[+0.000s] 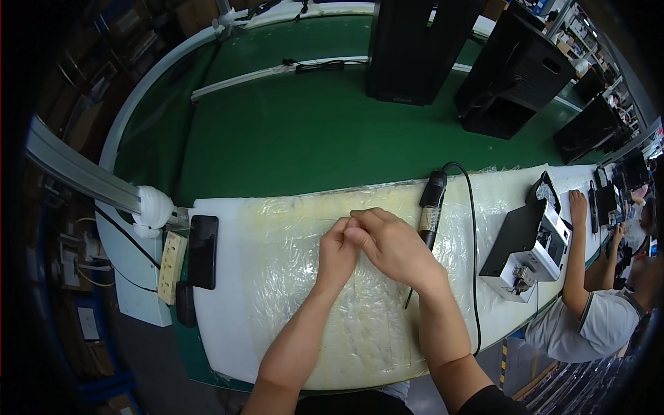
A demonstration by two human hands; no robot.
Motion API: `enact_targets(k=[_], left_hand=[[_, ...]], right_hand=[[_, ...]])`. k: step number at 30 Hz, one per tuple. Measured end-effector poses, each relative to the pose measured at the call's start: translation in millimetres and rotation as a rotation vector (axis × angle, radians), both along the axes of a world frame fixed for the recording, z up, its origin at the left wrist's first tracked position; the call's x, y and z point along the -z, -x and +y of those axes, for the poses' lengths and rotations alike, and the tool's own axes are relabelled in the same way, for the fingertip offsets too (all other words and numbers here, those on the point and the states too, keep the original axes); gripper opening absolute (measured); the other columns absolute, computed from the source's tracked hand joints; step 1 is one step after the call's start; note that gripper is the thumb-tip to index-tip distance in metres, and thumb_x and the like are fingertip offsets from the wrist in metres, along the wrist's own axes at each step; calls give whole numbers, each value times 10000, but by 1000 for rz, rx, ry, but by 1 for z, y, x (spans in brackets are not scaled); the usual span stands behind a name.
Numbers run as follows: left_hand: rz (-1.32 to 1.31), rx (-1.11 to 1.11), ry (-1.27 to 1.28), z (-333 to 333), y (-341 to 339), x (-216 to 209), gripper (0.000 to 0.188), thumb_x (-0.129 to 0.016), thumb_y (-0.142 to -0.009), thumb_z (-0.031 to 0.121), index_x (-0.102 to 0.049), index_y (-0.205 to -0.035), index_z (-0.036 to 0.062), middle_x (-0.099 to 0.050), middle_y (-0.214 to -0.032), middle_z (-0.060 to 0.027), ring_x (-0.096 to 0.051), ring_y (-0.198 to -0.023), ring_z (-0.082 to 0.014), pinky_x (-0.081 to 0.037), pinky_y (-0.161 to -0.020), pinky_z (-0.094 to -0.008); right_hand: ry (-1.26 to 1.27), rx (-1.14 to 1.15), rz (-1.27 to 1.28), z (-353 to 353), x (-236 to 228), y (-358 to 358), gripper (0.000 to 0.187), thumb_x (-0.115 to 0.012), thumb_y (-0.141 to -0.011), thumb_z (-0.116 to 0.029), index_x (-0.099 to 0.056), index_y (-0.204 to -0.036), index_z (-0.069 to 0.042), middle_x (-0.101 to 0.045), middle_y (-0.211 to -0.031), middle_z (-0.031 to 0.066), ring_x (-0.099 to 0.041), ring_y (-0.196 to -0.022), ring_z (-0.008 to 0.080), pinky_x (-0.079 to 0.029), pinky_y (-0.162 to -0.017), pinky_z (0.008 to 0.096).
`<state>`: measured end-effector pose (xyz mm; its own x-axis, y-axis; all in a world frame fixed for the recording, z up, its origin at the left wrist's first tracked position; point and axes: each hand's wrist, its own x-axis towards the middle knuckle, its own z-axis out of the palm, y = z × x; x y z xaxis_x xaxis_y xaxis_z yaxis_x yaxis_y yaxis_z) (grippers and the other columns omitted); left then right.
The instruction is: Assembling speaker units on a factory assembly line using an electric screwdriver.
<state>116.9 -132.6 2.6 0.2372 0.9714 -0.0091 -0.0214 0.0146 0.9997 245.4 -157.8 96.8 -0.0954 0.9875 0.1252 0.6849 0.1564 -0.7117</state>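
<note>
My left hand [337, 254] and my right hand [395, 250] are together over the middle of the plastic-wrapped pad [290, 332]. Both are closed, the left with curled fingers, the right bent over its fingertips. Whatever may be between them is hidden. Just right of my right hand lies a black corded electric screwdriver [434, 190]. Its thin bit shows beside my right forearm, pointing toward me, and its black cable loops down the pad's right side.
A dark phone [203, 252] and a cream power strip [171, 268] lie at the left edge. Tall black speaker-like cabinets [508, 79] stand on the green surface [277, 145] behind. At right, a black-and-white device [526, 249] sits near a co-worker's arm [575, 256]. A metal post [83, 166] juts in at left.
</note>
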Motion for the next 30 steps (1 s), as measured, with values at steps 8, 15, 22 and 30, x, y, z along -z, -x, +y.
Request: enact_targets(k=[8, 15, 22, 30], left_hand=[[-23, 45, 110, -5, 1, -3, 220, -523, -995, 176, -637, -988, -11, -664, -882, -68, -583, -816, -119, -481, -739, -272], [32, 14, 63, 0, -1, 1, 218, -537, -992, 179, -631, -972, -18, -669, -850, -60, -593, -772, -123, -487, -704, -272], [-37, 52, 44, -5, -2, 2, 214, -548, -988, 193, -631, -977, -4, -667, -851, -55, -595, -775, -120, -491, -696, -283], [-81, 15, 83, -2, -3, 8, 231, -513, -1012, 185, -629, -980, -12, -656, -824, -55, -597, -772, -120, -495, -720, -276]], right_hand=[[-197, -16, 0, -14, -29, 5, 286, -648, -887, -197, -620, -996, 66, -629, -980, 207, -609, -927, 378, -492, -825, 420], [-111, 79, -71, -4, 1, 6, 311, -626, -901, -243, -616, -1018, 45, -629, -992, 201, -606, -947, 377, -488, -840, 424], [-79, 14, -111, -16, -27, 6, 304, -664, -882, -213, -602, -1032, 45, -625, -1015, 208, -612, -946, 387, -494, -836, 414], [-184, 121, -129, -9, -10, 5, 326, -631, -892, -227, -597, -1052, 55, -614, -1048, 202, -583, -1032, 362, -459, -904, 422]])
